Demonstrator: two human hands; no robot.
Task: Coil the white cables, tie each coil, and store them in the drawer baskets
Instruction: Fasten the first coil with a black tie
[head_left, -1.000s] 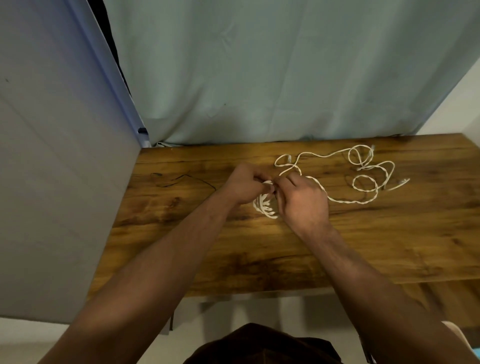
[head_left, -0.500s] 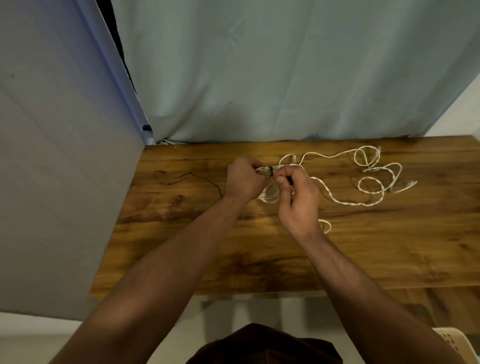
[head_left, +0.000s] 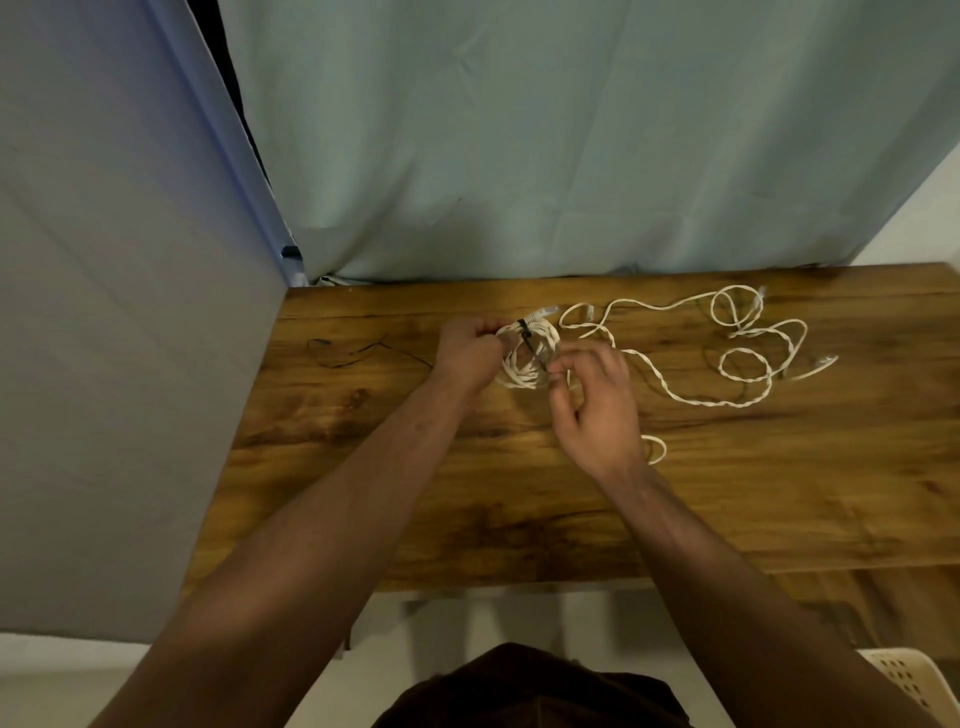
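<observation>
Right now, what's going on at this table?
A person is tying up a coiled white cable on the wooden table. The left hand grips the coil at its left side, while the right hand pinches the tail of a black tie wrapped over the coil's top. A second white cable lies loose and uncoiled to the right. A white basket corner shows at lower right.
</observation>
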